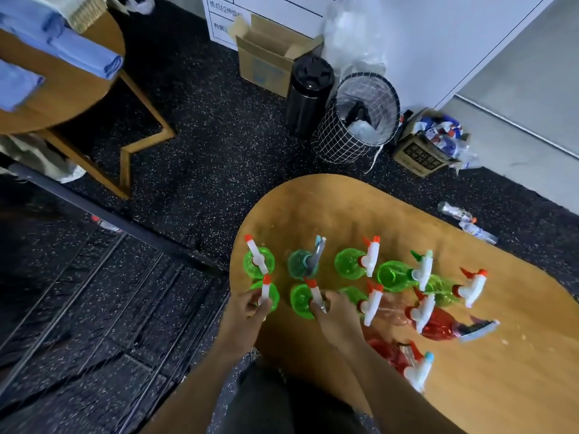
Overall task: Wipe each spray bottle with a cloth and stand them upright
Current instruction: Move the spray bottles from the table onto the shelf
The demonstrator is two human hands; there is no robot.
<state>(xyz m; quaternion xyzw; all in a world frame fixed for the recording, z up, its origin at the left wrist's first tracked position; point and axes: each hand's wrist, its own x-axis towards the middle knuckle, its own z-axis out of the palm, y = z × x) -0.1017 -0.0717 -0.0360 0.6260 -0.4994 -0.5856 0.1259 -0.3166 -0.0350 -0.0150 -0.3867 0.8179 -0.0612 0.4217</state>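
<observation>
The rounded wooden table (470, 386) has its left edge beside the black speckled floor (203, 151), and its far half is bare wood. Writing on the white board (225, 17) and the small printed carton (419, 158) is too blurred to read. A wire mesh bin (354, 136) holds clear plastic and something dark. Green plastic spray bottles (349, 264) stand in two rows near the left table edge; red ones (438, 325) lie at the right. The left hand (247, 311) grips the trigger head of the near-left green bottle (269, 292). The right hand (332, 311) grips the next bottle (300, 300).
</observation>
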